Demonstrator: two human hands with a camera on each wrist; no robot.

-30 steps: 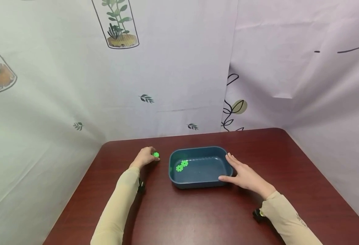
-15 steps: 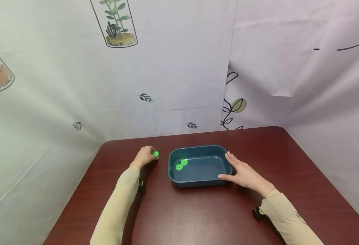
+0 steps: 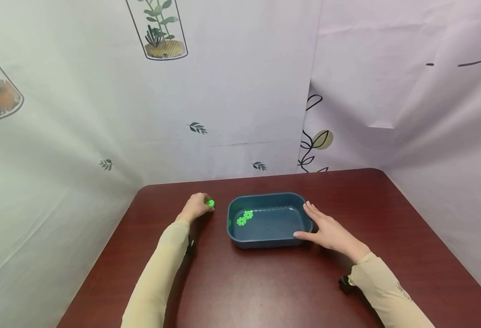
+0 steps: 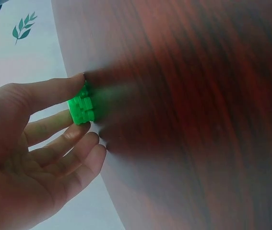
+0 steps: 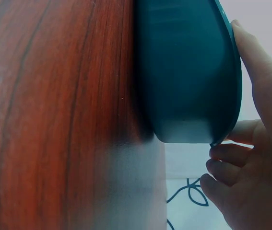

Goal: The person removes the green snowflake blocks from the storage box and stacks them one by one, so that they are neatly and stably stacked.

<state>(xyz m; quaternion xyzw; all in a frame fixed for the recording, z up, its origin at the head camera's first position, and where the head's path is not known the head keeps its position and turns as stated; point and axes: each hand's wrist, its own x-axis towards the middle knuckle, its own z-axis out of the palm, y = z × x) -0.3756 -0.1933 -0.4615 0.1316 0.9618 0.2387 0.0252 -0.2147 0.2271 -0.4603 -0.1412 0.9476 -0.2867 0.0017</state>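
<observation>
My left hand (image 3: 193, 208) pinches a small stack of green notched, flower-shaped discs (image 4: 82, 109) between thumb and fingers, at the table's far left. In the left wrist view the stack's layered, toothed side shows, close to the wood. A dark blue rectangular tray (image 3: 265, 244) stands to the right of that hand. Inside its left end lie two green flower-shaped discs (image 3: 241, 221), side by side. My right hand (image 3: 332, 234) spans the tray's right end with fingers spread. Its thumb touches the near rim and its fingertips rest at the far corner.
The dark red-brown wooden table (image 3: 240, 287) carries the tray and both forearms. A pale printed cloth (image 3: 240, 100) hangs behind and along both sides, close to the table's far edge. Each wrist wears a small black device (image 3: 345, 284).
The head view has shifted slightly, so the scene sits a little higher. Both hands, the discs and the tray keep nearly the same places relative to one another.
</observation>
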